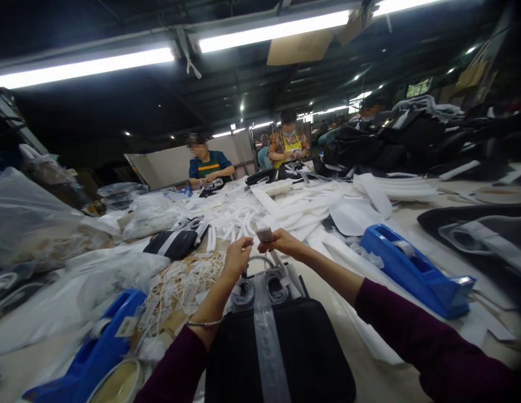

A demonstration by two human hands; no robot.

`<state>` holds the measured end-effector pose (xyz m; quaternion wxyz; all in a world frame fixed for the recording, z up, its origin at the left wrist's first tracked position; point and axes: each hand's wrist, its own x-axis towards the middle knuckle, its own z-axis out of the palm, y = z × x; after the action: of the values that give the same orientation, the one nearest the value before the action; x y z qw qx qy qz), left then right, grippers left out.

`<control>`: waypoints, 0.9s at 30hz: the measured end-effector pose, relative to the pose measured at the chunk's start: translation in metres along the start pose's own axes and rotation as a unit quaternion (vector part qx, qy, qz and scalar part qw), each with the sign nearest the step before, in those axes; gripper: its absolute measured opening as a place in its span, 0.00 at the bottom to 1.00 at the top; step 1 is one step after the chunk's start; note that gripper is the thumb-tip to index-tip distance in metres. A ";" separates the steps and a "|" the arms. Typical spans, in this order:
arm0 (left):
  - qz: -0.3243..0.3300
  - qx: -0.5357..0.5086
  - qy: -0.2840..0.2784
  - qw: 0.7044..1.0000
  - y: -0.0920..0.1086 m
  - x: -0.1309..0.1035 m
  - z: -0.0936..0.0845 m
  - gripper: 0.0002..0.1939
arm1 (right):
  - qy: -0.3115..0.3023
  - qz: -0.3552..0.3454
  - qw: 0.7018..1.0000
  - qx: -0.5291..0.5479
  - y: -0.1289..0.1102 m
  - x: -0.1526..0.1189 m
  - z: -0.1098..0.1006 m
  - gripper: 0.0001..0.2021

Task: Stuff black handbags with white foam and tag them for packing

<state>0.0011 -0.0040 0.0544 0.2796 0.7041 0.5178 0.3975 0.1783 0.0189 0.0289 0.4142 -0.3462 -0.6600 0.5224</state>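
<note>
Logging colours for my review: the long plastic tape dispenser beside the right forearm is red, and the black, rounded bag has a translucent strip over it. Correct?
Only the colour is wrong: in the head view, that long plastic tape dispenser is blue. The rest stands.

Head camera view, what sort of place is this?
Probably a factory workshop where bags or cases are finished or packed. A black case has a clear band across it, a blue tape dispenser stands nearby, and co-workers are beyond.
</note>
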 end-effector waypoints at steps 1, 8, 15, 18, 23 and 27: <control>-0.002 -0.006 -0.033 0.999 -0.006 0.003 0.005 0.08 | 0.005 0.002 1.000 0.013 0.001 -0.001 0.000 0.15; -0.014 -0.083 -0.141 0.986 -0.037 0.010 0.030 0.16 | 0.055 0.012 0.995 0.078 0.006 -0.005 0.000 0.21; -0.054 -0.135 -0.163 0.976 -0.052 0.018 0.035 0.17 | 0.117 0.037 0.986 0.115 0.011 -0.001 -0.004 0.19; -0.061 -0.148 -0.154 0.975 -0.049 0.016 0.038 0.21 | 0.132 0.042 0.983 0.123 0.010 -0.002 -0.003 0.19; -0.049 -0.112 -0.129 0.984 -0.047 0.012 0.042 0.18 | 0.145 0.035 0.981 0.125 0.006 -0.001 0.001 0.21; -0.045 -0.073 -0.116 0.990 -0.045 0.009 0.039 0.14 | 0.165 0.031 0.978 0.125 0.007 0.000 0.001 0.22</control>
<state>0.0125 0.0186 0.0001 0.4060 0.6993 0.4826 0.3367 0.1778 0.0201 0.0219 0.5407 -0.3933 -0.5011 0.5494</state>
